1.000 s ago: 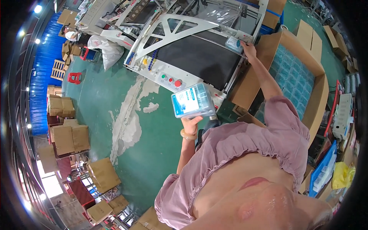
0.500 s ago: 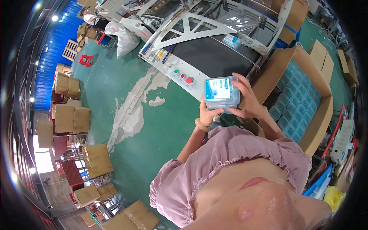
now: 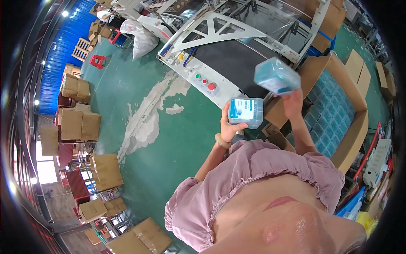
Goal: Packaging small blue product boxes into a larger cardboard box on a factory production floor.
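Observation:
My left hand (image 3: pixel 229 128) is closed round a clear plastic box (image 3: pixel 252 119) with a blue and white label, held upright in front of my body. Up and to the right, my right hand (image 3: pixel 293 103) grips a second clear plastic box (image 3: pixel 277 76), bluish and smeared by motion. This second box is tilted beside the near right end of a machine's black belt (image 3: pixel 228 63). Right of my right arm stands a big open carton (image 3: pixel 360 127), filled with rows of similar bluish clear boxes (image 3: pixel 327 114).
Ahead is the machine, its white control panel (image 3: pixel 198 86) carrying red and green buttons, with a white slotted arm (image 3: pixel 215 31) over the belt. Cardboard boxes (image 3: pixel 80 122) are stacked at the left. A red stool (image 3: pixel 97 62) and a white sack (image 3: pixel 141 40) stand farther off.
My right hand has left the labelled box in my left hand and moved up and right, now holding a second box. The box on the belt has gone farther in, mostly behind the white arm.

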The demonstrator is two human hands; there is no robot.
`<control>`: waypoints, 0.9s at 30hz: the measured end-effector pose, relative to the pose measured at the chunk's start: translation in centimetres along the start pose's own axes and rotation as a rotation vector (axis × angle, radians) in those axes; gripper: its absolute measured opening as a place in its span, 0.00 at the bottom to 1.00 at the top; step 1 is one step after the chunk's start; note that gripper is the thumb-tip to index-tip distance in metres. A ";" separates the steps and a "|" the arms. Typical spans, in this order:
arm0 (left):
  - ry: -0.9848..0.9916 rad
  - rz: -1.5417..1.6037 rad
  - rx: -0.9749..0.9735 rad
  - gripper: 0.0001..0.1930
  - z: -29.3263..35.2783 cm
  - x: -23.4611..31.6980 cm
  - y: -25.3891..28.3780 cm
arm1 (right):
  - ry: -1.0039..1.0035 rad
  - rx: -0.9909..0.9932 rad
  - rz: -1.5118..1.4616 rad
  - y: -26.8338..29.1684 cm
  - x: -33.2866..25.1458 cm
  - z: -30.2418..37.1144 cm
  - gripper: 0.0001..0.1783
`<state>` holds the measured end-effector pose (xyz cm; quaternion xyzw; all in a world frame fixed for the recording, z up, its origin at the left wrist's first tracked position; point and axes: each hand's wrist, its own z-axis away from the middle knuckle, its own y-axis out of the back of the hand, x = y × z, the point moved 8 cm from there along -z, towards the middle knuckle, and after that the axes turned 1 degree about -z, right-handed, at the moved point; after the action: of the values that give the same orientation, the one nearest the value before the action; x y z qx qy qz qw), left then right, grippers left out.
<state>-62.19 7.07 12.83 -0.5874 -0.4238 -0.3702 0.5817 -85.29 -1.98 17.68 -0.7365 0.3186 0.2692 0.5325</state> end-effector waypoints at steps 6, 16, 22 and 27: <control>-0.015 0.035 0.013 0.53 0.3 0.6 0.6 | 0.017 0.128 0.008 2.9 -3.4 -2.2 0.21; 0.029 0.086 0.004 0.52 0.0 0.9 0.5 | -0.078 0.626 0.471 16.6 -2.8 -6.8 0.17; 0.024 0.068 0.062 0.52 0.7 1.4 1.2 | -0.206 0.928 0.805 24.5 1.8 -7.7 0.24; 0.008 0.058 0.106 0.51 1.6 1.3 3.2 | -0.552 1.055 0.818 26.8 7.8 -7.1 0.53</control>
<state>-58.83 8.82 12.80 -0.5662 -0.4232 -0.3328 0.6242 -100.04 -16.36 -2.46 -0.1082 0.5103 0.4337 0.7347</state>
